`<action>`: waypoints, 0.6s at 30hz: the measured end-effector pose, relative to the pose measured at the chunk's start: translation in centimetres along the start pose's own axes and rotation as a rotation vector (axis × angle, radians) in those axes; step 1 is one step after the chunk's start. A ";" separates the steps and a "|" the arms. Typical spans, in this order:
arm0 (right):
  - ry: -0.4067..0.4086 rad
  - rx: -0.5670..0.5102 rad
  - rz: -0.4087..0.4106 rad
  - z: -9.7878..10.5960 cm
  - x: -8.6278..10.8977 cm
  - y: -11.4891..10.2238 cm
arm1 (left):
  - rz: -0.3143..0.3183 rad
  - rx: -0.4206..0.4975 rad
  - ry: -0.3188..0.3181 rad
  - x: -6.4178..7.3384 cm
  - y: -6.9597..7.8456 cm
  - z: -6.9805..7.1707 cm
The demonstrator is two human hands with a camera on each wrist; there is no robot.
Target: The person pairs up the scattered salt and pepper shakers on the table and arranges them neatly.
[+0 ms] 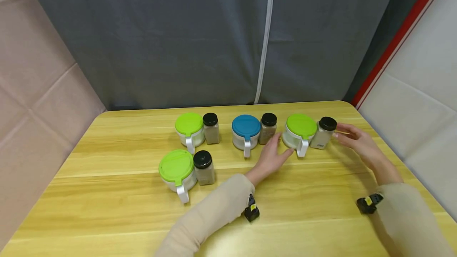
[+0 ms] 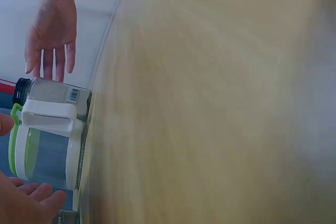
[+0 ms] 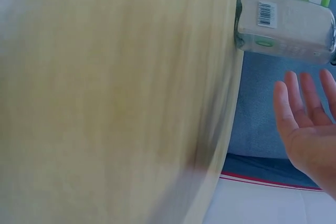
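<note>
At the right of the table stands a seasoning jar with a green lid and white handle (image 1: pixel 301 127). Close against its right side is a clear spice bottle with a black cap (image 1: pixel 322 135). My left hand (image 1: pixel 270 158) is beside the green-lidded jar on its left, fingers spread and thumb toward the handle. On the bottle's right side is my right hand (image 1: pixel 358 142), its fingertips near the cap in the head view. The right wrist view shows those fingers extended and apart from the bottle (image 3: pixel 286 24). Neither hand grips anything.
A blue-lidded jar (image 1: pixel 246 132) with a black-capped bottle (image 1: pixel 268 128) stands left of my left hand. Farther left are two more green-lidded jars (image 1: pixel 189 128), each beside a black-capped bottle (image 1: pixel 204 167). A grey curtain (image 1: pixel 178 43) hangs behind the wooden table (image 1: pixel 107 193).
</note>
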State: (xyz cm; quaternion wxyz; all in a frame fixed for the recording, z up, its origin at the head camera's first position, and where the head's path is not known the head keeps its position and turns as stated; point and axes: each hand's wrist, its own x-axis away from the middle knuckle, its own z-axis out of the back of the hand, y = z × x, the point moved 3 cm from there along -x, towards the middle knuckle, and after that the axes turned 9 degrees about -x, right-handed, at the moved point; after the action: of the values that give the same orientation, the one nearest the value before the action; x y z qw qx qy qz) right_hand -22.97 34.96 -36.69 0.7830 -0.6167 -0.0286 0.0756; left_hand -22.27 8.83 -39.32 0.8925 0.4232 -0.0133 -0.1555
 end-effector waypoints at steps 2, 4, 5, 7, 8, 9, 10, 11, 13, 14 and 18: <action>0.005 0.074 -0.021 -0.4 0.2 -0.4 | 0.004 0.009 0.000 -0.3 0.0 -0.1; 0.008 0.104 -0.035 -0.5 0.2 -0.5 | 0.015 0.023 -0.003 -0.6 0.0 -0.3; 0.008 0.115 -0.040 -0.6 0.2 -0.5 | 0.021 0.031 -0.006 -0.8 0.0 -0.4; 0.007 0.133 -0.051 -0.7 0.2 -0.6 | 0.039 0.052 -0.016 -1.1 -0.1 -0.6; 0.006 0.140 -0.055 -0.7 0.1 -0.6 | 0.048 0.068 -0.022 -1.3 -0.1 -0.7; 0.004 0.144 -0.058 -0.7 0.1 -0.6 | 0.056 0.080 -0.030 -1.4 -0.1 -0.9; 0.004 0.148 -0.060 -0.8 0.1 -0.6 | 0.062 0.091 -0.035 -1.6 -0.2 -1.0; 0.002 0.151 -0.062 -0.8 0.1 -0.6 | 0.065 0.101 -0.039 -1.7 -0.2 -1.2; 0.003 0.155 -0.068 -0.8 0.0 -0.6 | 0.073 0.121 -0.043 -2.0 -0.1 -1.4; 0.003 0.160 -0.071 -0.8 0.0 -0.6 | 0.075 0.130 -0.043 -2.1 0.0 -1.5; -0.003 0.160 -0.095 -0.8 -0.1 -0.7 | 0.090 0.151 -0.031 -2.6 0.2 -1.8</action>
State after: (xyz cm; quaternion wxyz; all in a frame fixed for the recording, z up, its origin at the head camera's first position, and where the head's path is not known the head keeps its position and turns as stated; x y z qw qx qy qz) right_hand -22.92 34.02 -36.18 0.8326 -0.5498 -0.0528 0.0412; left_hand -24.36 11.06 -40.05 0.8639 0.4857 -0.0578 -0.1204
